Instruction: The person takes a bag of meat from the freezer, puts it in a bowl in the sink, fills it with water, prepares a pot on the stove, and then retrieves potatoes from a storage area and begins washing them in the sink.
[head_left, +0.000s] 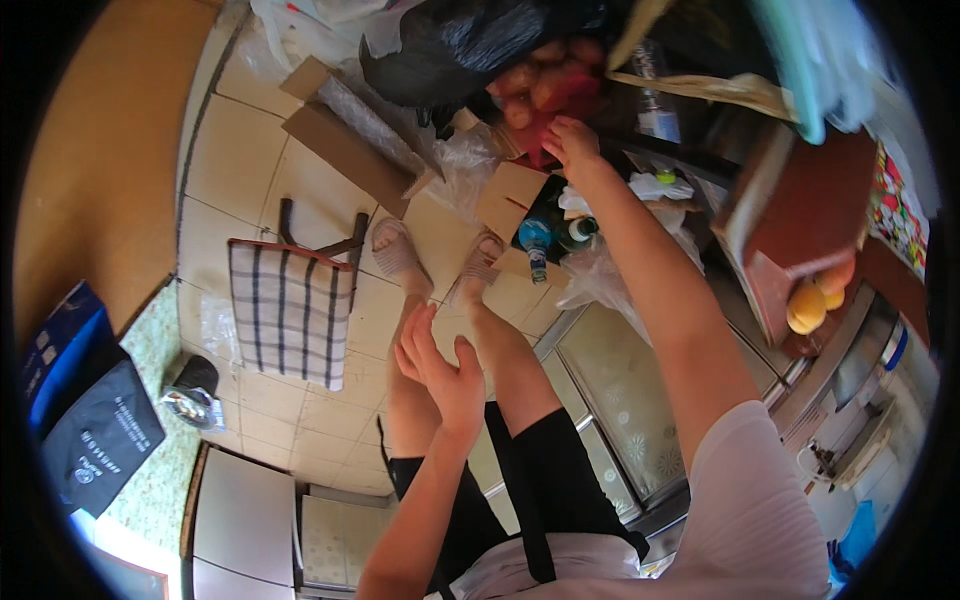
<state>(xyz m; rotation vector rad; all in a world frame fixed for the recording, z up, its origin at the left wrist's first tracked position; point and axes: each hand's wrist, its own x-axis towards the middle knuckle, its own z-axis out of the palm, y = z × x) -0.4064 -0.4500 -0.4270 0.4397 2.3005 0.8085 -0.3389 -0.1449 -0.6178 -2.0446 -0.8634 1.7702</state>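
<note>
My left hand (442, 367) hovers in front of my legs, holding nothing, with its fingers and thumb apart. Stretched out at the upper middle, my right hand (575, 146) is at the tail of a red mesh bag (536, 142). Its fingertips overlap the mesh in view; whether they grip it cannot be told. Round, orange-brown vegetables (517, 82), perhaps onions or potatoes, fill the bag. Just below my right hand, a cardboard box (514, 196) holds glass bottles, among them one with a blue label (535, 234) and a green one (581, 229).
A folding stool with a checked seat (289, 315) stands on the tiled floor (225, 165). Nearby lies an opened long carton (352, 154). Black plastic (480, 45) hangs above the mesh bag. On the right, yellow-orange fruit (806, 307) rests beside a reddish-brown board (814, 202).
</note>
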